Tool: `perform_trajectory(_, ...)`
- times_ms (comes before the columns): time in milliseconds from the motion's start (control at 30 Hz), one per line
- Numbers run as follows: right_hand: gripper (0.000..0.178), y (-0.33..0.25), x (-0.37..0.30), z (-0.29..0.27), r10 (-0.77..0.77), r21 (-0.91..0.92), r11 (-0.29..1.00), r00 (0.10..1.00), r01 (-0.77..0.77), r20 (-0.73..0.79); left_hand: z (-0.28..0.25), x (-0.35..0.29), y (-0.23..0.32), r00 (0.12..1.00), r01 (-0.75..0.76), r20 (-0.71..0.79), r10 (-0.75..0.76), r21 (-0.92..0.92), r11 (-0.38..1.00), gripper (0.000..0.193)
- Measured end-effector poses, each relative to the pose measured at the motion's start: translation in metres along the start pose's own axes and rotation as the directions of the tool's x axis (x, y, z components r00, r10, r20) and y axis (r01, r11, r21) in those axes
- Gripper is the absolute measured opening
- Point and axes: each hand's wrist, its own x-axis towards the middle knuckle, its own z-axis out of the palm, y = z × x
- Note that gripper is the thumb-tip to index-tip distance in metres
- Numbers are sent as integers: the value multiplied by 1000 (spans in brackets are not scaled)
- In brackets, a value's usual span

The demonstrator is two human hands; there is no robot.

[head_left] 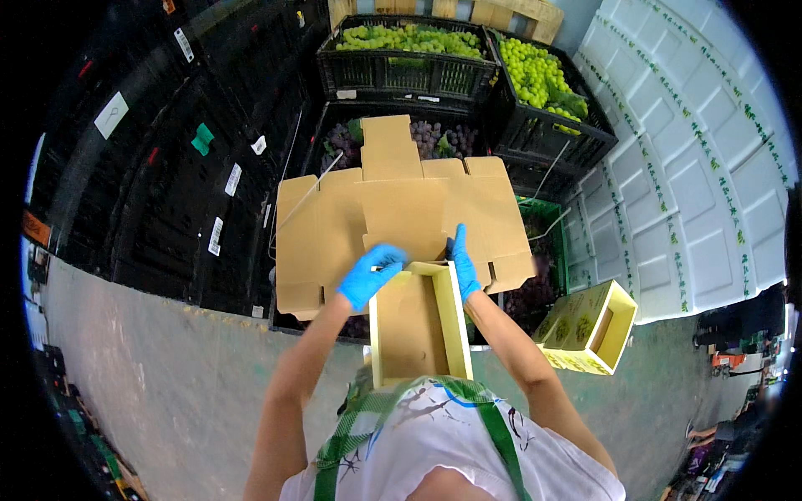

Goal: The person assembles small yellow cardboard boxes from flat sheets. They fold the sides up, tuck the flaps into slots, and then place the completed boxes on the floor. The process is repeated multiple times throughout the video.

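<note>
A yellow-edged cardboard box [415,321], open at the top with a bare brown inside, stands upright against my front. At its far left corner is my left hand [368,275], in a blue glove, its fingers curled in and closed on the box's edge, slightly blurred. My right hand [464,265], also gloved in blue, lies along the outside of the far right corner with its fingers stretched out. Just beyond both hands, an unfolded brown cardboard blank [484,204] is spread flat over the crates.
A second yellow box [585,330] sits at the right. Black crates of green grapes [535,71] stand at the back, with dark grapes [447,138] under the blank. Stacked black crates [150,167] wall the left; white foam boxes [668,150] wall the right.
</note>
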Motion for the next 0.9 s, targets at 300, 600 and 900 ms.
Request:
perform_trajectory(300, 62, -6, -23, 15, -274, -242, 929, 960, 279, 54, 9, -3, -24, 893, -146, -449, 9, -271, 951, 38)
perform_trajectory(600, 30, -62, -32, 11, -155, -509, 785, 907, 353, 391, 5, -10, -11, 902, 190, -340, -268, -244, 951, 15)
perform_trajectory(900, 56, -96, -43, 28, 402, -922, -39, 851, 386, 339, -34, 2, 14, 926, 103, 375, -34, -165, 981, 48)
